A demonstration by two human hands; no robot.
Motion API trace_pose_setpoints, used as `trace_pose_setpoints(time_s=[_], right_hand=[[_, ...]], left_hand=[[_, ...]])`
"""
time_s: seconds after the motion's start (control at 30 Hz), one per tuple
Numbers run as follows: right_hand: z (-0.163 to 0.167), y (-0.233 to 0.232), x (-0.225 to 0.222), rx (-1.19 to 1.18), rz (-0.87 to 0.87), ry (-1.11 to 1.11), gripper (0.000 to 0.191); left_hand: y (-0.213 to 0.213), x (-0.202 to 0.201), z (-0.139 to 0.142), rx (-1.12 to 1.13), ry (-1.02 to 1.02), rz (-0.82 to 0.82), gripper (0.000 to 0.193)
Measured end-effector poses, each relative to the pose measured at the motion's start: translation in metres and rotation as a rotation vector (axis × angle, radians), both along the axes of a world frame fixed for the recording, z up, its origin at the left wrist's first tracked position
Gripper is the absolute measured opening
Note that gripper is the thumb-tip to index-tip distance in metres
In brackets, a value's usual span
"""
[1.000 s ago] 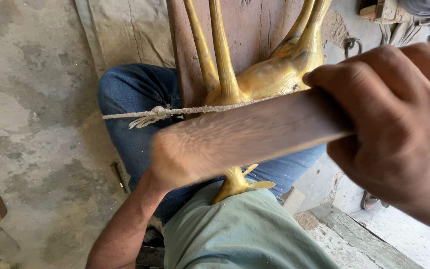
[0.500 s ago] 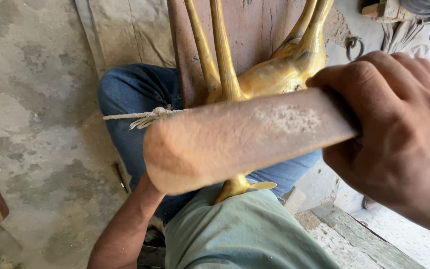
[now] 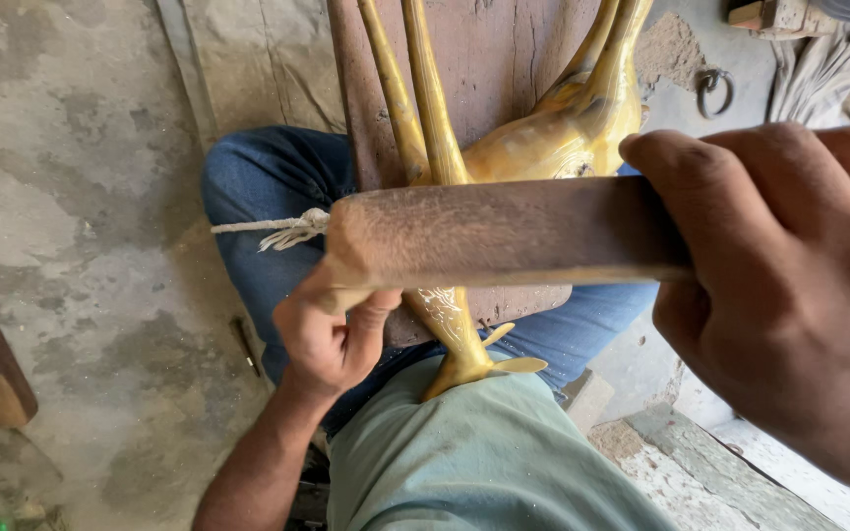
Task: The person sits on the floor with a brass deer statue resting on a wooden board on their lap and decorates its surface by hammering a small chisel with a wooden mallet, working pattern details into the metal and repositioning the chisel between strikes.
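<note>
1. Yellow carved wooden figure (image 3: 553, 138) lying on a wooden board (image 3: 484, 59) across the lap, long thin parts running up out of frame; middle hidden behind the flat wooden tool (image 3: 504, 236).
2. Right hand (image 3: 789, 295) closed around the tool's near end, huge and partly cut off at the frame edge.
3. Left hand (image 3: 327, 334) curled at the tool's far end; exact grip hard to make out.
4. White string (image 3: 277, 228) beside the tool tip, far end hidden.
5. Concrete floor (image 3: 71, 197) below.

light: soft daylight, brightest btm-right | shadows: faint | focus: near right hand (image 3: 799, 295) slightly soft; rest sharp
</note>
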State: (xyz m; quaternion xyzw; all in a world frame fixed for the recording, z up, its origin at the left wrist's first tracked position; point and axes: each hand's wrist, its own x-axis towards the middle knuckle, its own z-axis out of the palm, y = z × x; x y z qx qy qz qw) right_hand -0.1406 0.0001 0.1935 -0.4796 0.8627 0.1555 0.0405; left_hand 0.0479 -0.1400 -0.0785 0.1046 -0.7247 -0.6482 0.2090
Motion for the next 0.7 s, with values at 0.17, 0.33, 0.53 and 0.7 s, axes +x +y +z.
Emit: trace_pose_setpoints(time_s=[0.17,0.33,0.53,0.7], right_hand=[[-0.004,0.02,0.002,-0.113,-0.122,-0.157,0.056],[-0.01,0.036,0.008,-0.163,-0.129,-0.164,0.058],[-0.015,0.059,0.013,-0.218,-0.122,-0.174,0.056],[-0.014,0.046,0.008,-0.256,-0.042,-0.163,0.056]], left_hand=[[0.016,0.009,0.041,0.052,-0.085,0.099,0.033],[0.028,0.001,0.063,0.029,-0.05,0.118,0.023],[0.032,0.0,0.065,-0.239,-0.169,0.118,0.028],[0.035,0.001,0.059,-0.252,-0.152,0.111,0.019]])
